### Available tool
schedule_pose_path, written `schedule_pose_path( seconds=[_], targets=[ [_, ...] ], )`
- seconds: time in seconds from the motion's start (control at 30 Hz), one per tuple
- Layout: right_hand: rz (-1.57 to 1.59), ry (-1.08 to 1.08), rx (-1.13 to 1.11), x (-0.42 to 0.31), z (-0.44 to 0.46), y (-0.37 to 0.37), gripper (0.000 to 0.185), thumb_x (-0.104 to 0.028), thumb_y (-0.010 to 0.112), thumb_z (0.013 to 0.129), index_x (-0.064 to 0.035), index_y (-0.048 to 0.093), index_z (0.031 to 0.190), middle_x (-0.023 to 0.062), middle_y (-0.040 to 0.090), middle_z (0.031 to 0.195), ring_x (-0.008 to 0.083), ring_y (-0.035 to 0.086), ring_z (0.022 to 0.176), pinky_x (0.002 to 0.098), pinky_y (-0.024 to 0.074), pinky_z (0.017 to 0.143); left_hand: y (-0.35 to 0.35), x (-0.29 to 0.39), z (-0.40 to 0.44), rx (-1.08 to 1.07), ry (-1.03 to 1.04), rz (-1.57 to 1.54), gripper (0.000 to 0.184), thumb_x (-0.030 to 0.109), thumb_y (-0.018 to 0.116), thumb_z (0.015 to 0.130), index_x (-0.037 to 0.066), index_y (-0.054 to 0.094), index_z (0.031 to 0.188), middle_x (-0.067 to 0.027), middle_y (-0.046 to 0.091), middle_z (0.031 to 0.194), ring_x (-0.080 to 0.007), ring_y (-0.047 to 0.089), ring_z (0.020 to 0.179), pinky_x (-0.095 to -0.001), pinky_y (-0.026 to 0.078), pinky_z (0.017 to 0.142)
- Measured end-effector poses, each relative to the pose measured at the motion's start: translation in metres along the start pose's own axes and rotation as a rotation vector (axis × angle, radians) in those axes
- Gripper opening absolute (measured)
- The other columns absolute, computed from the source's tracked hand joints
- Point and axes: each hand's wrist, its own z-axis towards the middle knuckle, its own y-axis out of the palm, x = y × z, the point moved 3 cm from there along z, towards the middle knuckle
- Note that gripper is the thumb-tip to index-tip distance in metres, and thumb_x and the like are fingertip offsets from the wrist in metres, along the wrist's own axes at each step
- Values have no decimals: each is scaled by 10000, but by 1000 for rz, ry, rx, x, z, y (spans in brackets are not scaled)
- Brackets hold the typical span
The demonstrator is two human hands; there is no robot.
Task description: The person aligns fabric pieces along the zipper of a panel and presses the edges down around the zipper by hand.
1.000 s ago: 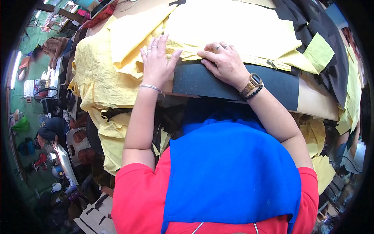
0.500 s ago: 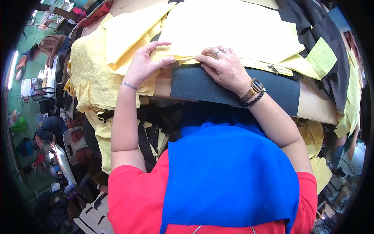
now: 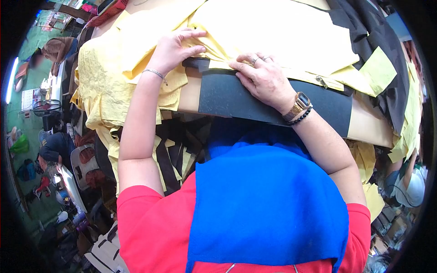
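Observation:
My right hand (image 3: 266,82), wearing rings and a wristwatch, has its fingers closed on the near edge of a bright yellow cloth piece (image 3: 277,36). My left hand (image 3: 175,51) is at the left end of that edge, its thumb and fingers spread apart. Creases in the cloth run between the two hands. A zipper pull (image 3: 322,82) lies on the cloth's near edge, right of my right hand. Beneath the cloth is a dark flat panel (image 3: 273,102) on the tan tabletop (image 3: 371,127).
Yellow cloth (image 3: 102,82) is heaped at the left and hangs over the table edge. Dark cloth (image 3: 380,68) and a loose yellow scrap (image 3: 379,72) are at the right. A red basket (image 3: 107,14) stands at the far left. Other people are at work on both sides.
My left hand has moved up and away from me, and the cloth's left end has shifted with it, creasing and uncovering a dark strip. My right hand has stayed nearly in place.

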Motion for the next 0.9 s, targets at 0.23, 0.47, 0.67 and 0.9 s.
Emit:
schedule_pose_path(
  seconds=[0.23,0.47,0.67,0.9],
  targets=[
    [-26,7,-21,0,0,1,268,-194,681,922,-161,686,1188,28,681,1154,217,635,1063,392,489,917,4,-1,7,20,103,127,437,183,836,850,149,744,1276,-111,729,1214,-180,667,1124,-322,512,1021],
    [-59,2,-38,-1,2,1,343,-184,682,902,-196,656,1243,19,660,1150,206,627,1051,388,483,888,4,-4,0,25,101,99,432,151,813,861,162,738,1286,-81,710,1170,-194,662,1103,-325,508,1001],
    [-58,13,-64,-2,3,4,457,-165,668,889,-251,637,1337,19,627,1199,233,611,1025,402,470,852,11,2,-18,219,225,436,390,179,796,863,220,748,1248,-32,665,1182,-225,621,1165,-422,434,1085],
    [-111,37,-96,-7,9,6,524,-152,651,855,-252,608,1368,55,638,1211,230,618,1036,407,459,841,34,11,-48,301,496,811,381,135,698,851,351,747,1161,141,670,1149,-120,601,1115,-577,153,1242]
  ],
)
